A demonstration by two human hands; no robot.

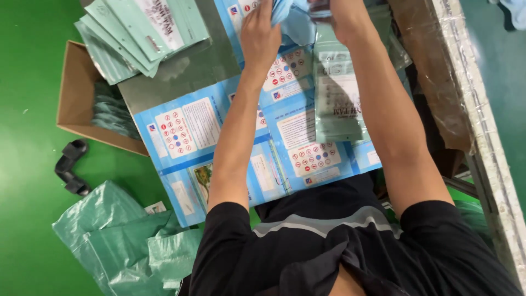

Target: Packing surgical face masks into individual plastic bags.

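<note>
At the top centre of the frame, the left hand [260, 33] and right hand [339, 16] both pinch a soft, light-blue folded sheet [296, 22], fingers closed on it. It looks light and floppy, best gripped along its edges. A grey-green plastic pouch [339, 93] lies below.

Pouch [338, 93] on leaflets [241, 148]

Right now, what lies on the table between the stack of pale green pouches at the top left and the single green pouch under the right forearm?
In the head view, printed light blue sheets and the left forearm lie between them.
</note>
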